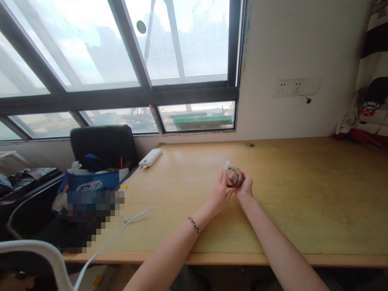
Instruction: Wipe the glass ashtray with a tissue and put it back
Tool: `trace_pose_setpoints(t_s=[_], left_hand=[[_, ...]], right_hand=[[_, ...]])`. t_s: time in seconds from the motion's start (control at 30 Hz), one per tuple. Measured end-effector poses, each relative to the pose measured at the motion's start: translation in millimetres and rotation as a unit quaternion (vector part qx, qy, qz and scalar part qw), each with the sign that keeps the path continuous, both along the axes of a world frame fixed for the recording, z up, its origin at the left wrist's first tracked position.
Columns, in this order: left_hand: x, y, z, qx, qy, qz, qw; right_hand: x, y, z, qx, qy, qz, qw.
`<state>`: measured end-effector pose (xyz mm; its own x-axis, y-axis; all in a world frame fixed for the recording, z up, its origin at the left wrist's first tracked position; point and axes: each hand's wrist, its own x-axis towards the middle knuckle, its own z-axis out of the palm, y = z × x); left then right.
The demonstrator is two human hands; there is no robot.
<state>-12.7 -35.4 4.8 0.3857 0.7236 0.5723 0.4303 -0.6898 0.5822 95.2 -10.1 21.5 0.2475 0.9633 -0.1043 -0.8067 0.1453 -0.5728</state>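
Observation:
A round, brownish see-through glass (233, 178) is held above the table, its open rim facing towards me. My right hand (246, 185) is wrapped around its right side and underside. On the other side, my left hand (218, 195) is closed at the glass's left edge. A crumpled piece of white tissue or thin film (226, 165) sticks up from the left fingers beside the rim; its exact material is too small to tell. A braided bracelet circles my left wrist.
The wooden table (303, 202) runs along the wall below a window. A white power bank (150, 157) with a cable lies at its left back. Another white cable (139, 215) crosses the left side. A black chair (103, 145) holds a blue bag (91, 184).

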Motion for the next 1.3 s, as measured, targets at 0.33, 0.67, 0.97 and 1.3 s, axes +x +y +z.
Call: trace_pose_setpoints(t_s=[0.33,0.67,0.97,1.3], left_hand=[[1,5,8.7,-0.274,-0.284,-0.095,0.914],[-2,3,19.6,-0.497,-0.464,-0.181,0.711],[-13,17,18.7,-0.364,-0.474,-0.038,0.801],[-15,18,7.8,-0.122,-0.226,0.008,0.966]], right_hand=[[0,1,-2.3,0.055,-0.063,0.014,0.996],[-5,-7,2.5,0.074,-0.280,-0.020,0.957],[-15,-8,3.4,0.120,-0.285,0.111,0.944],[-11,-2,1.3,0.010,-0.022,0.120,0.993]])
